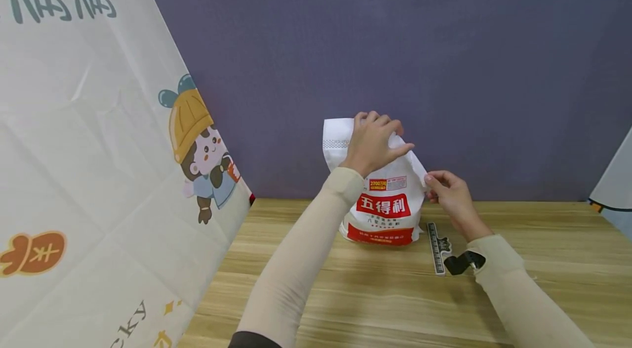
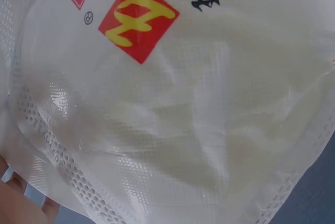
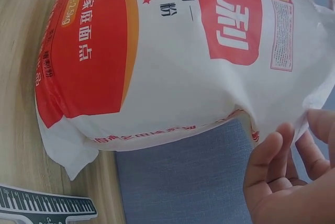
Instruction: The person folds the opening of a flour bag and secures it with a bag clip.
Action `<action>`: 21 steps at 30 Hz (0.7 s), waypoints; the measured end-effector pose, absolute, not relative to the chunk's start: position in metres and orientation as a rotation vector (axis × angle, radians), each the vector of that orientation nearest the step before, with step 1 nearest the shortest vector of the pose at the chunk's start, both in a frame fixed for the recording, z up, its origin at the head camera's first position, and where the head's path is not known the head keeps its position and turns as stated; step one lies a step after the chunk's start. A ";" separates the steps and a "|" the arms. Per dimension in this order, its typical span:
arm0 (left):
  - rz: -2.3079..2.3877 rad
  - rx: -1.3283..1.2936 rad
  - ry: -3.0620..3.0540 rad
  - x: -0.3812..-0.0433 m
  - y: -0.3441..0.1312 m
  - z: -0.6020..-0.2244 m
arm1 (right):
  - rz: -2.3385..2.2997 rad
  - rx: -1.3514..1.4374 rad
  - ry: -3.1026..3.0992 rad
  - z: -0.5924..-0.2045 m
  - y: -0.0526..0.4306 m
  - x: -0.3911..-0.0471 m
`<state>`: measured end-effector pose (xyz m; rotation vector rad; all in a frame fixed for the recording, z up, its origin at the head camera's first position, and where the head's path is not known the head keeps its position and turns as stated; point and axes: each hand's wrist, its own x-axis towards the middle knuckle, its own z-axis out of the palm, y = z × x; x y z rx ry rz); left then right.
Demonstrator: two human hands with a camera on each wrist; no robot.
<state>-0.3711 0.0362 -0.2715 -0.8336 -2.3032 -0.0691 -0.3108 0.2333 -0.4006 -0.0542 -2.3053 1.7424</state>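
A white flour bag with red printed panels stands upright on the wooden table against the back wall. Across its upper part lies my left hand, thumb spread away from the fingers, which reach over the top edge. The left wrist view shows the bag's white woven face close up, with fingertips beside its perforated seam. My right hand pinches the bag's upper right edge between thumb and fingers. From the right wrist, the same hand shows at the pulled-out white material, next to the bag's printed front.
A small ruler with a dark scale and a decorative shape lies on the table, right of the bag. Behind rises a blue-grey wall panel. A white sheet with cartoon prints hangs along the left side.
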 end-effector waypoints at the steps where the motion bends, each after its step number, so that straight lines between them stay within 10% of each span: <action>1: -0.060 -0.836 -2.308 -0.370 0.035 -0.271 | 1.738 -0.061 -2.306 -0.400 0.232 -0.309; 21: 0.108 -0.855 -2.301 -0.378 0.038 -0.274 | 1.780 -0.062 -2.280 -0.399 0.234 -0.320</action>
